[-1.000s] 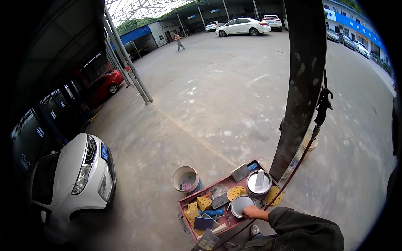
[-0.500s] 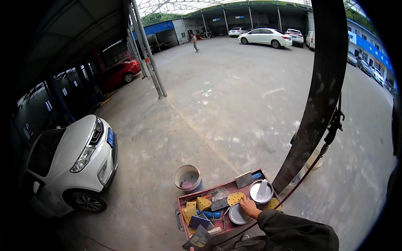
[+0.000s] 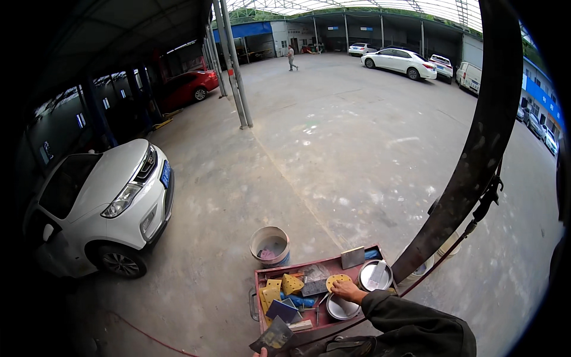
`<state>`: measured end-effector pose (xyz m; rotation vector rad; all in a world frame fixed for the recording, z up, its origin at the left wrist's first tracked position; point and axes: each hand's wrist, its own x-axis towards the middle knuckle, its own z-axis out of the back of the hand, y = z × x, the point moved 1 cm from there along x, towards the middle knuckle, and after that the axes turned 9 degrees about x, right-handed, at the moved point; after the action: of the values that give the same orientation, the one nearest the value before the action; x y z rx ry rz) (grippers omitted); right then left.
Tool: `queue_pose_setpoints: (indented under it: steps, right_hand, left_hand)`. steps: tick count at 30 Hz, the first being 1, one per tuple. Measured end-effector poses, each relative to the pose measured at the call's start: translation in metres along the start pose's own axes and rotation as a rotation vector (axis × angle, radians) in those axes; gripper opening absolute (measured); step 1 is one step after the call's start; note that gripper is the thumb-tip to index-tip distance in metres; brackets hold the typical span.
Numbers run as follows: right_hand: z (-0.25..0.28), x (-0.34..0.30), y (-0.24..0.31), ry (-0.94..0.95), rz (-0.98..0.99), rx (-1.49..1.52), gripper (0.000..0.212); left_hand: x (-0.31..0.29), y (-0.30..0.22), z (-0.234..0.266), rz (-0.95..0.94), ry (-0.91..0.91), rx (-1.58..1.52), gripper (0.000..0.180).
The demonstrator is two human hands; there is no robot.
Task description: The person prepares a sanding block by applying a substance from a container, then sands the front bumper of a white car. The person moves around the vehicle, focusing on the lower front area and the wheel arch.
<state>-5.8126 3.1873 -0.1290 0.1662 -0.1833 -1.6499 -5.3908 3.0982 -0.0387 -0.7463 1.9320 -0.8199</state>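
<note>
At the lower edge, only a bit of my left hand shows, closed on the near edge of a dark flat plate with a yellowish smear. My right hand reaches over an open round can with a grey inside; its fingers are bent together, and what they hold, if anything, is hidden. Right by the fingertips lies a yellow sanding disc with holes. A second round can, white on top with a pale flat strip across it, stands to the right. Both cans sit in a red tray.
The tray also carries yellow sandpaper pieces, a dark sanding block, a blue plate and a grey plate. Beyond it stands a bucket. A dark curved beam and red hose are at right; a white car is left.
My right hand has shifted slightly, its fingertips now nearer the sanding disc. The dark plate in my left hand has moved a little left. The view has turned; a distant person walks on.
</note>
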Motion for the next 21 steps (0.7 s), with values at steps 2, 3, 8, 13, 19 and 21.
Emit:
queue_pose_setpoints:
  steps: [2, 3, 8, 13, 19, 21]
  right_hand:
    - [-0.016, 0.006, -0.004, 0.028, 0.034, -0.042, 0.022]
    - [-0.022, 0.008, -0.008, 0.025, 0.049, -0.047, 0.022]
    - [-0.033, 0.017, 0.005, 0.116, 0.385, -0.034, 0.022]
    - [-0.038, 0.017, 0.009, 0.054, 0.572, -0.074, 0.021]
    - [-0.036, 0.016, -0.011, 0.077, 0.433, -0.087, 0.028]
    - [-0.038, 0.019, -0.016, 0.083, 0.447, -0.106, 0.026]
  left_hand:
    - [0.006, 0.001, 0.007, -0.007, 0.045, 0.009, 0.03]
    - [0.008, 0.004, 0.007, -0.021, 0.037, -0.02, 0.028]
    - [-0.002, -0.005, 0.001, -0.036, 0.021, -0.045, 0.024]
    - [-0.005, -0.002, 0.007, -0.028, -0.04, -0.052, 0.024]
    - [-0.011, -0.001, 0.011, -0.037, -0.13, -0.068, 0.02]
    - [-0.011, 0.009, 0.019, -0.034, -0.131, -0.075, 0.019]
